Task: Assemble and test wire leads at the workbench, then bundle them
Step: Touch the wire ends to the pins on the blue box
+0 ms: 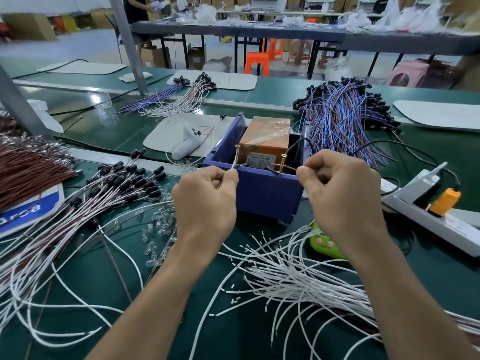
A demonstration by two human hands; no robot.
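Head view looks down on a green workbench (241, 341), where a blue bin (262, 188) sits mid-bench with an orange block (265, 141) wrapped in clear film inside it. Two brass screws stand up from the bin's near rim. The left hand (205, 201) has its fingers curled, thumb and forefinger pinching a thin white wire end (232, 169) that touches the left screw (237, 155). The right hand (340, 193) is curled the same way and pinches a brownish wire end (291, 169) held against the right screw (283, 163). How the wire runs between the two hands is hidden behind the fists. Toward the near right corner of the bench lies a loose pile of white wires (298, 276). Beside the left hand, leads with black sockets (124, 183) fan out toward the left edge, with small clear bulbs (158, 224) scattered just beside them. A thick bundle of blue and brown leads (342, 120) lies behind the bin toward the far right. Along the right edge runs a white power strip (426, 219) with an orange plug (444, 201) in it, and a green gadget (324, 242) shows partly under the right wrist. A black cable (301, 141) arcs over the bin's right side.
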